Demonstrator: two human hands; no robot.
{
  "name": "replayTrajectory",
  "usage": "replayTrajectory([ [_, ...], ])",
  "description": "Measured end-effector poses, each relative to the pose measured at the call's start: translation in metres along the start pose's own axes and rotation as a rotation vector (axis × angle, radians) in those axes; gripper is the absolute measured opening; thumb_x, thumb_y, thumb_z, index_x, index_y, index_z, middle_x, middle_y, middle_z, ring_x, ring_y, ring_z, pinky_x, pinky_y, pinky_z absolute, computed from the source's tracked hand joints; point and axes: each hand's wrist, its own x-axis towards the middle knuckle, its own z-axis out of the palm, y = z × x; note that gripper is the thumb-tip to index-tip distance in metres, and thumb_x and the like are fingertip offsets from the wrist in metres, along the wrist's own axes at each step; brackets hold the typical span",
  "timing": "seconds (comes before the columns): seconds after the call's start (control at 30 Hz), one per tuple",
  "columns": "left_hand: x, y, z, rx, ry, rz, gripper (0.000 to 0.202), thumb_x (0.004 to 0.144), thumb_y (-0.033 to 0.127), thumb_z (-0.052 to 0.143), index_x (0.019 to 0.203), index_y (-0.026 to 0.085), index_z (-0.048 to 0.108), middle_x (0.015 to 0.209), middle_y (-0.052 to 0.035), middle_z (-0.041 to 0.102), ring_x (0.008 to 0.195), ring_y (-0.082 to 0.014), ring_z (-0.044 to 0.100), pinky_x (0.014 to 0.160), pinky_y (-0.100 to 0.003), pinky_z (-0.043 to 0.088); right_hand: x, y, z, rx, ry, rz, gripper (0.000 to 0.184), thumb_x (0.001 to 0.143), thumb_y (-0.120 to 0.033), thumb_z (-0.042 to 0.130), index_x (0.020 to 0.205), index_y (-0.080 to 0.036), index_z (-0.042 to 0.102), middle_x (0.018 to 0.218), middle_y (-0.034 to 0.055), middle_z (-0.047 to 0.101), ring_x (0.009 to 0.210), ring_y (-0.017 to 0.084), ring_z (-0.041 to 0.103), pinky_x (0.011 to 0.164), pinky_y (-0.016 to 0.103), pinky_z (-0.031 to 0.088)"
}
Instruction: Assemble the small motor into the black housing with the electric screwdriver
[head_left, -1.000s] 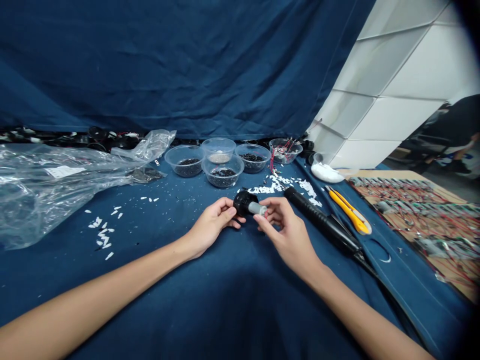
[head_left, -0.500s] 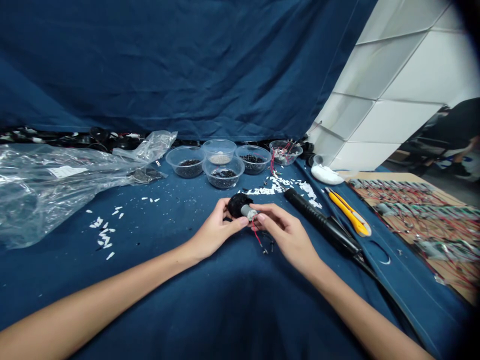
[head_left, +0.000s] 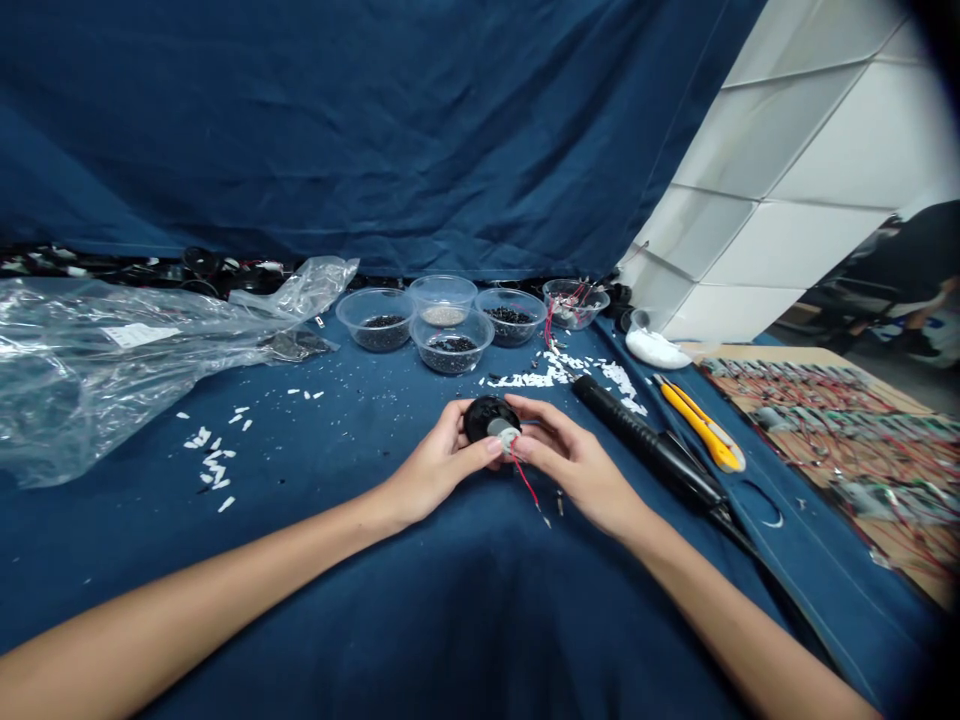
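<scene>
between the two hands, just above the blue cloth of the bench, is a black round part with a gray cylinder standing out of it toward the wearer. the left hand grips the pair, its thumb pressed near the pale end of the cylinder and its fingers behind the black part. the right hand is closed on it from the other side, forefinger over the top edge and thumb by the cylinder's end. a red wire hangs from that end, down between the hands, with its tip bare.

just right of the right hand lies a black tool, slanting away, its cord running back past the forearm. beyond the tool is a yellow cutter, and farther right a brown board carries rows of gray cylinders with red wires. ahead of the right hand a heap of white bits is spread; more white scraps are scattered well left of the left hand.

ahead of both hands stand five clear bowls, some with dark bits, the rightmost with red wires. a crumpled clear bag lies ahead and left of the left hand. farthest off, a blue curtain hangs behind the bowls.
</scene>
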Motion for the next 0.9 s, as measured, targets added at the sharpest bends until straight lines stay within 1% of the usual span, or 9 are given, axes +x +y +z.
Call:
replayTrajectory([
  [0.1, -0.002, 0.0003, 0.0012, 0.003, -0.002, -0.008, 0.049, 0.084, 0.041, 0.066, 0.119, 0.015, 0.043, 0.11, -0.0086, 0.057, 0.098, -0.018, 0.058, 0.088, -0.036, 0.05, -0.0014, -0.0009, -0.0013, -0.004, -0.036, -0.031, 0.054, 0.085, -0.035, 0.068, 0.134, -0.024, 0.048, 0.119, 0.0058, 0.061, 0.111, 0.017, 0.058, 0.096, 0.032, 0.052],
  [0.2, -0.0017, 0.0026, 0.0013, -0.003, -0.006, -0.024, 0.051, 0.083, 0.039, 0.067, 0.121, 0.014, 0.044, 0.116, -0.0104, 0.058, 0.105, -0.0204, 0.059, 0.093, -0.038, 0.049, -0.0007, 0.0003, -0.0024, 0.009, 0.009, -0.061, 0.055, 0.08, -0.032, 0.073, 0.13, -0.025, 0.051, 0.122, 0.0043, 0.059, 0.111, 0.015, 0.057, 0.095, 0.028, 0.052],
  [0.3, 0.0007, 0.0037, 0.0001, 0.025, 0.002, -0.008, 0.051, 0.081, 0.036, 0.07, 0.121, 0.014, 0.047, 0.122, -0.0115, 0.059, 0.111, -0.0215, 0.059, 0.098, -0.036, 0.047, 0.0006, 0.0013, -0.0023, 0.006, 0.041, -0.04, 0.056, 0.076, -0.03, 0.077, 0.126, -0.024, 0.052, 0.118, 0.004, 0.061, 0.109, 0.014, 0.058, 0.096, 0.028, 0.051],
  [0.57, 0.0027, 0.0024, -0.0032, 0.096, -0.005, 0.001, 0.047, 0.083, 0.034, 0.068, 0.121, 0.015, 0.049, 0.119, -0.0105, 0.062, 0.098, -0.0195, 0.066, 0.092, -0.035, 0.051, -0.0013, -0.0002, 0.0039, 0.029, 0.116, -0.089, 0.049, 0.073, -0.028, 0.079, 0.117, -0.024, 0.057, 0.117, 0.0032, 0.061, 0.106, 0.013, 0.059, 0.097, 0.028, 0.051],
  [0.67, 0.0018, 0.0038, -0.0023, 0.097, -0.013, 0.012, 0.046, 0.083, 0.035, 0.067, 0.121, 0.015, 0.049, 0.119, -0.0109, 0.062, 0.098, -0.0201, 0.066, 0.092, -0.036, 0.052, -0.0019, -0.0031, 0.0047, 0.036, 0.117, -0.084, 0.048, 0.073, -0.027, 0.079, 0.116, -0.023, 0.057, 0.113, 0.003, 0.063, 0.105, 0.013, 0.06, 0.097, 0.028, 0.051],
  [0.73, 0.0012, 0.0052, -0.0016, 0.122, -0.018, 0.019, 0.045, 0.083, 0.034, 0.067, 0.121, 0.016, 0.049, 0.117, -0.0101, 0.063, 0.098, -0.0201, 0.066, 0.091, -0.036, 0.052, -0.0015, -0.0039, 0.0041, 0.033, 0.105, -0.083, 0.048, 0.073, -0.027, 0.079, 0.116, -0.023, 0.057, 0.114, 0.0036, 0.063, 0.106, 0.014, 0.06, 0.097, 0.029, 0.051],
  [0.8, 0.0001, 0.0065, -0.0011, 0.184, 0.011, 0.051, 0.044, 0.084, 0.035, 0.066, 0.12, 0.017, 0.049, 0.115, -0.0087, 0.064, 0.1, -0.0203, 0.066, 0.09, -0.034, 0.053, -0.0004, -0.0028, 0.0032, 0.029, 0.101, -0.081, 0.051, 0.074, -0.028, 0.078, 0.119, -0.023, 0.056, 0.121, 0.005, 0.06, 0.111, 0.016, 0.058, 0.099, 0.031, 0.05],
  [0.83, -0.0007, 0.007, -0.001, 0.249, 0.052, 0.083, 0.043, 0.084, 0.035, 0.066, 0.119, 0.018, 0.049, 0.114, -0.0078, 0.064, 0.101, -0.0202, 0.065, 0.09, -0.034, 0.053, 0.0001, -0.0016, 0.0029, 0.029, 0.111, -0.073, 0.054, 0.074, -0.029, 0.077, 0.123, -0.024, 0.054, 0.126, 0.0057, 0.058, 0.114, 0.017, 0.057, 0.101, 0.033, 0.049],
  [0.9, -0.0028, 0.0073, -0.0012, 0.455, 0.181, 0.164, 0.04, 0.084, 0.038, 0.066, 0.116, 0.019, 0.05, 0.111, -0.0063, 0.063, 0.097, -0.0195, 0.064, 0.086, -0.033, 0.054, 0.0006, 0.0011, 0.0036, 0.042, 0.125, -0.032, 0.057, 0.077, -0.031, 0.075, 0.129, -0.025, 0.05, 0.132, 0.007, 0.054, 0.119, 0.018, 0.055, 0.104, 0.035, 0.047],
])
